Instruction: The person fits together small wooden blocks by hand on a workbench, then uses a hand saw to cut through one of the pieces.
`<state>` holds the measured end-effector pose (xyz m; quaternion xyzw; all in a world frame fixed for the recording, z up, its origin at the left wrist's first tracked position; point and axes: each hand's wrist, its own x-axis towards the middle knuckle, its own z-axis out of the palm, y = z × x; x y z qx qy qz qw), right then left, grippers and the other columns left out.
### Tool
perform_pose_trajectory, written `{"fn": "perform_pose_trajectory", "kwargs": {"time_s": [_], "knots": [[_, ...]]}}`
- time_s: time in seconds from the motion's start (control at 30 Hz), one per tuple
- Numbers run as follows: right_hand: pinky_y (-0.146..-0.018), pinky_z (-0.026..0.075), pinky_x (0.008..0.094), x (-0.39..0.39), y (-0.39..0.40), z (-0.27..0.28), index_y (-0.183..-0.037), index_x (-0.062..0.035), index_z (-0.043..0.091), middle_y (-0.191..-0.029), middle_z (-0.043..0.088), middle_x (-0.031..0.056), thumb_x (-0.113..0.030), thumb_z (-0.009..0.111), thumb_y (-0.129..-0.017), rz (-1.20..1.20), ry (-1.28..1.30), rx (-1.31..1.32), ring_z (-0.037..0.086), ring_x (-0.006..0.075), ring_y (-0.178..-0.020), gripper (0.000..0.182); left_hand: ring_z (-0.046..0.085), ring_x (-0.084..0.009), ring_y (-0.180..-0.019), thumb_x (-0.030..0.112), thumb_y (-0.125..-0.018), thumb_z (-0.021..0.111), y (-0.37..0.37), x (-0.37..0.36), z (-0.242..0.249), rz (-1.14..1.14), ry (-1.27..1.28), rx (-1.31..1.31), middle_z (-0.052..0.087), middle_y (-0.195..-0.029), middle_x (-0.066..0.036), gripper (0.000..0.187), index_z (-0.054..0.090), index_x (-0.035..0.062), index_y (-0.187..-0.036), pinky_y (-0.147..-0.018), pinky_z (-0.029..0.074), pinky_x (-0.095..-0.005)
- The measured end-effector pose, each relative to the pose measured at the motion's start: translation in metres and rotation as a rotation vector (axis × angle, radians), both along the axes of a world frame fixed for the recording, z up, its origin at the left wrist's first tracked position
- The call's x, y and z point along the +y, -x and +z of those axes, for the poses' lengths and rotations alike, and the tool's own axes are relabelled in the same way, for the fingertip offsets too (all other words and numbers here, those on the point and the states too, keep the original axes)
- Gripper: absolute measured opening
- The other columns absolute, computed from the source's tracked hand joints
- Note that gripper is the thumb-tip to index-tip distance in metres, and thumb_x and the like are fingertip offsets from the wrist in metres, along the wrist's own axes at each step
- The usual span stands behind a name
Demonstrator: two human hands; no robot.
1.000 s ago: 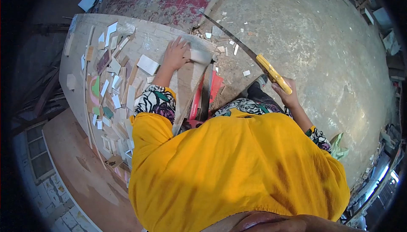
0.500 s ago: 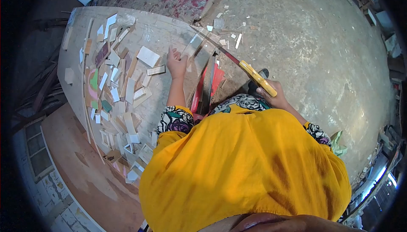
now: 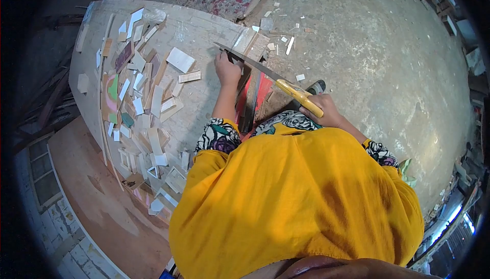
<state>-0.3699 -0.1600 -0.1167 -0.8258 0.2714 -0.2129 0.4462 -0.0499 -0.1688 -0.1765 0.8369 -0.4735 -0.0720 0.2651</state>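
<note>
Yellow top [image 3: 296, 197], creased; cuffs [image 3: 219, 136] black-and-white floral with purple, green; similar print at hem [image 3: 285, 122]; dark shoe [image 3: 317, 87].

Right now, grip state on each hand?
Left hand: curled near the saw blade; contents can't be told.
Right hand: closed, holding the saw's yellow handle.

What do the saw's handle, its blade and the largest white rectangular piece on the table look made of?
Saw handle: painted wood or plastic, I can't say which; it is smooth and yellow.
Blade: probably steel, with a dull finish; it is thin and grey.
White piece: likely wood or board, painted or laminated; its pale face meets a tan edge.
</note>
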Motion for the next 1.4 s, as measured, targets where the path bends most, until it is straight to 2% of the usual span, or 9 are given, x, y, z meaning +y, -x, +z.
{"fn": "perform_pose_trajectory", "kwargs": {"time_s": [0.13,0.3,0.53,0.6,0.83,0.9,1.2,1.33,1.4], "knots": [[-0.053,0.043,0.0382,0.002,-0.003,0.000,-0.071,-0.0036,0.054,-0.066,0.056,0.0151,-0.017,0.067,-0.075,0.011,0.031,0.005,0.055,0.0347,-0.059,0.019,0.047,-0.0374,-0.098,0.005,-0.061,0.067,0.005,-0.003,-0.017,0.031,0.037,-0.117,0.052,-0.099,-0.020,0.030,0.054,-0.0042,-0.087,-0.087,0.040,-0.0424],[-0.059,0.045,0.0382,-0.001,0.000,-0.002,-0.075,-0.0050,0.056,-0.072,0.058,0.0134,-0.019,0.066,-0.074,0.053,0.030,0.051,0.058,0.0333,-0.067,0.017,0.047,-0.0348,-0.099,0.011,-0.066,0.061,0.001,-0.001,-0.039,0.043,0.156,-0.329,0.051,-0.102,-0.018,0.029,0.055,-0.0032,-0.091,-0.086,0.040,-0.0422],[-0.063,0.046,0.0376,-0.003,0.004,-0.015,-0.079,-0.0058,0.059,-0.077,0.061,0.0136,-0.019,0.065,-0.074,0.090,0.096,0.034,0.059,0.0326,-0.070,0.016,0.047,-0.0322,-0.099,0.016,-0.069,0.058,0.011,0.001,-0.031,0.068,0.029,-0.367,0.050,-0.108,-0.016,0.035,0.053,-0.0028,-0.098,-0.085,0.039,-0.0415],[-0.063,0.047,0.0378,-0.002,0.004,-0.016,-0.078,-0.0049,0.059,-0.078,0.060,0.0150,-0.018,0.066,-0.074,0.067,0.080,0.010,0.059,0.0336,-0.071,0.015,0.044,-0.0304,-0.109,0.009,-0.083,0.044,0.016,0.000,-0.024,0.096,-0.051,-0.309,0.048,-0.119,-0.014,0.027,0.054,-0.0022,-0.106,-0.090,0.039,-0.0410],[-0.053,0.043,0.0358,-0.004,0.003,-0.016,-0.076,-0.0030,0.057,-0.065,0.055,0.0170,-0.016,0.066,-0.076,-0.029,-0.229,-0.043,0.053,0.0364,-0.058,0.015,0.043,-0.0319,-0.110,0.014,-0.082,0.048,0.018,0.001,-0.019,0.083,-0.099,-0.282,0.048,-0.119,-0.014,0.030,0.054,-0.0009,-0.107,-0.091,0.037,-0.0424],[-0.052,0.043,0.0361,-0.009,-0.006,-0.018,-0.075,-0.0028,0.057,-0.064,0.054,0.0172,-0.016,0.066,-0.076,-0.039,-0.223,-0.054,0.053,0.0362,-0.057,0.016,0.045,-0.0316,-0.104,0.017,-0.066,0.064,0.012,0.002,-0.032,0.049,0.039,-0.320,0.049,-0.108,-0.013,0.047,0.052,-0.0003,-0.108,-0.088,0.037,-0.0440],[-0.050,0.041,0.0371,-0.028,-0.057,-0.050,-0.075,-0.0013,0.056,-0.062,0.052,0.0186,-0.018,0.064,-0.079,-0.015,-0.219,-0.071,0.051,0.0352,-0.054,0.019,0.046,-0.0297,-0.105,0.018,-0.067,0.065,0.013,0.000,-0.031,0.086,-0.078,-0.323,0.050,-0.107,-0.012,0.048,0.051,0.0039,-0.110,-0.086,0.037,-0.0440],[-0.051,0.040,0.0339,-0.005,-0.015,-0.043,-0.079,-0.0009,0.057,-0.061,0.051,0.0173,-0.015,0.062,-0.081,-0.051,-0.260,-0.005,0.051,0.0245,-0.050,0.015,0.045,-0.0283,-0.105,0.021,-0.069,0.066,0.017,0.001,-0.028,0.100,-0.111,-0.363,0.050,-0.107,-0.011,0.050,0.050,0.0055,-0.114,-0.086,0.036,-0.0434],[-0.051,0.040,0.0324,-0.001,-0.003,-0.028,-0.079,-0.0004,0.058,-0.059,0.049,0.0160,-0.014,0.062,-0.081,-0.081,-0.379,-0.108,0.050,0.0217,-0.049,0.015,0.045,-0.0282,-0.105,0.023,-0.069,0.066,0.018,0.002,-0.019,0.092,-0.052,-0.330,0.050,-0.107,-0.010,0.051,0.050,0.0054,-0.115,-0.086,0.035,-0.0431]]}}
